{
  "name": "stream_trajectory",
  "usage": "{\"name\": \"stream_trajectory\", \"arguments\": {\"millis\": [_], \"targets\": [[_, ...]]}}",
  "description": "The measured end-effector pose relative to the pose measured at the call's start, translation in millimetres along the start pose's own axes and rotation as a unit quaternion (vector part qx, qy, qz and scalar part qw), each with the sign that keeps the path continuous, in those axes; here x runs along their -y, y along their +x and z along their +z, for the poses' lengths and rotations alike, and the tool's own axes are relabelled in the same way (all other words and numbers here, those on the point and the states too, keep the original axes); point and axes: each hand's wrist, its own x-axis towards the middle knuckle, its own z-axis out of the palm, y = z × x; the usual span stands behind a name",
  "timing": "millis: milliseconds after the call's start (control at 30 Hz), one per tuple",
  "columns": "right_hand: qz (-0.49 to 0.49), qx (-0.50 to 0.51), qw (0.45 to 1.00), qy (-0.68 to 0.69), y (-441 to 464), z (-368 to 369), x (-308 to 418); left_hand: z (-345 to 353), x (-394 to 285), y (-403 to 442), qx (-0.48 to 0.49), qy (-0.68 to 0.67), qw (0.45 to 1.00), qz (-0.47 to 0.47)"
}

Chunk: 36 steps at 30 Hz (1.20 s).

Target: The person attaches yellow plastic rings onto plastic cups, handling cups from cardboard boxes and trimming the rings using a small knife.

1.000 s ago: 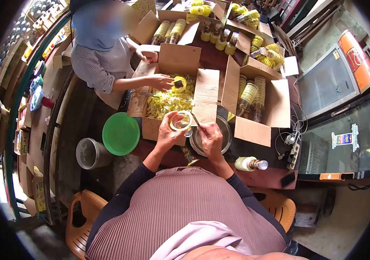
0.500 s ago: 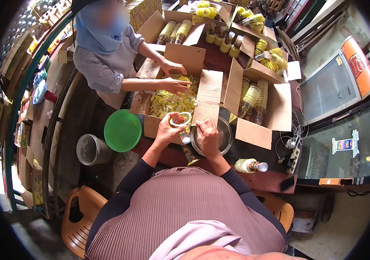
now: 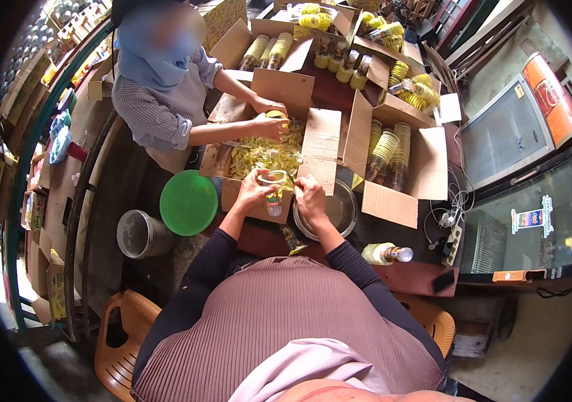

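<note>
My left hand (image 3: 251, 193) is wrapped round a clear plastic cup (image 3: 274, 206) with a pale rim, held over the near edge of an open cardboard box (image 3: 232, 191). Many yellow wrappers or labels (image 3: 259, 161) lie in that box. Beside the cup, my right hand (image 3: 310, 199) has its fingers pinched together above a metal bowl (image 3: 351, 224); what they hold, if anything, is too small to name. Under the cup, a dark patterned sleeve or packet (image 3: 291, 240) lies at the table edge. Right of the bowl rests a stack of yellow-labelled cups (image 3: 383, 254).
Across the box, another person's hands (image 3: 269, 122) hold a yellow cup. Boxes with stacked cups (image 3: 393, 151) stand to the right and behind. A green basin (image 3: 189, 202) and grey bucket (image 3: 142, 232) are at left. Cables (image 3: 457, 208) and a phone (image 3: 443, 282) lie at right.
The cup in my left hand has turned from facing me to roughly upright. My right hand has moved up and left, nearer the cup. The other person's hands have come together round a yellow cup.
</note>
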Motion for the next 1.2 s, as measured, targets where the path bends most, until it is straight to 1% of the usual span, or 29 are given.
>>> {"name": "stream_trajectory", "arguments": {"millis": [33,67,100,133,200,233,267,333,367,400,467,533,567,667,767,833,867,933,1000,1033,1100,1133,1200], "targets": [[0.036,0.0,0.998,0.057,2,4,-3,-2,7,3,0.002,-0.018,1.0,0.001],[0.036,0.0,0.998,0.057,0,4,-6,-3,13,6,0.004,-0.035,0.999,0.003],[0.071,0.02,0.99,0.118,0,1,-5,-1,-7,-5,0.008,-0.063,0.997,-0.044],[0.104,0.039,0.978,0.179,1,-1,-4,0,1,-4,0.009,-0.063,0.997,-0.042],[0.12,0.04,0.976,0.179,-5,0,-8,4,18,-2,0.004,-0.196,0.981,-0.008],[0.088,0.011,0.984,0.152,-8,3,-12,6,21,1,-0.008,-0.107,0.994,-0.011],[0.057,-0.018,0.991,0.124,-13,6,-17,7,26,1,-0.007,-0.108,0.994,-0.011],[0.074,-0.004,0.993,0.096,-20,4,-19,7,26,-4,0.022,-0.152,0.988,-0.006],[0.053,-0.015,0.996,0.065,-22,4,-19,8,33,0,0.019,-0.123,0.992,0.009],[0.032,-0.027,0.999,0.033,-24,3,-16,8,32,-2,0.019,-0.122,0.992,0.008],[0.018,-0.025,0.999,0.016,-27,-1,-11,10,30,-4,0.01,-0.132,0.991,-0.012],[0.009,0.005,1.0,-0.005,-26,-5,-4,11,20,-10,0.02,-0.132,0.991,-0.011],[-0.014,0.013,0.999,-0.035,-26,-5,-3,12,14,-13,0.025,-0.122,0.992,-0.017],[-0.022,0.008,0.998,-0.052,-25,-2,-5,11,14,-14,0.028,-0.109,0.993,-0.022],[-0.046,-0.004,0.997,-0.058,-20,0,-2,9,18,-13,0.039,-0.142,0.989,-0.013],[-0.046,-0.002,0.997,-0.061,-17,6,-4,8,23,-13,0.049,-0.206,0.977,-0.011],[-0.047,-0.001,0.997,-0.065,-16,9,-6,7,25,-11,0.05,-0.206,0.977,-0.011],[-0.046,0.003,0.996,-0.07,-14,8,0,4,31,-9,0.053,-0.234,0.97,-0.027],[-0.009,0.003,0.999,-0.051,-12,8,5,2,33,-9,0.054,-0.238,0.969,-0.033],[-0.009,0.002,0.999,-0.05,-12,12,2,1,31,-10,0.054,-0.223,0.973,-0.024],[0.095,0.021,0.993,0.068,-12,18,-5,0,26,-14,0.052,-0.208,0.977,-0.015],[0.094,0.021,0.993,0.069,-13,17,-6,0,21,-17,0.049,-0.196,0.979,-0.005],[0.159,0.05,0.97,0.176,-16,12,-7,0,15,-22,0.043,-0.183,0.982,0.007]]}}
